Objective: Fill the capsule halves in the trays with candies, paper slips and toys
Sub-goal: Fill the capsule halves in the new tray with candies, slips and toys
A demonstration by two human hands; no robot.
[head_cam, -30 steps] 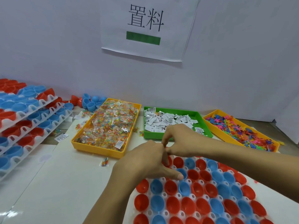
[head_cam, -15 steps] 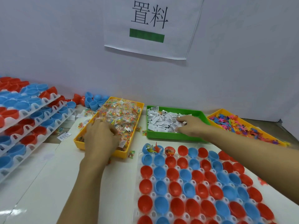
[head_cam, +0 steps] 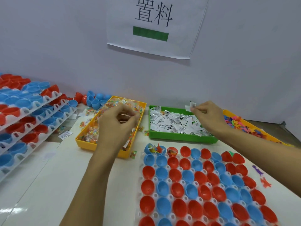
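Observation:
A white tray (head_cam: 138,173) at the lower right holds red and blue capsule halves (head_cam: 177,190); three at its far left corner have toys in them. My left hand (head_cam: 117,124) hovers over the yellow candy tray (head_cam: 81,141) and pinches a clear candy packet (head_cam: 125,110). My right hand (head_cam: 208,116) is raised above the green tray (head_cam: 179,137) of paper slips and pinches a white slip (head_cam: 190,106). A second yellow tray (head_cam: 228,113) with colourful toys lies at the far right, partly behind my right forearm.
Stacked white trays (head_cam: 53,97) with red and blue halves fill the left side. Loose blue halves (head_cam: 94,100) lie by the wall. A paper sign (head_cam: 154,26) hangs on the wall. Two stray toys (head_cam: 263,178) lie right of the capsule tray.
Both hands have risen out of their trays, the left with a candy packet and the right with a paper slip. A second ago they were together over the capsule tray's far corner.

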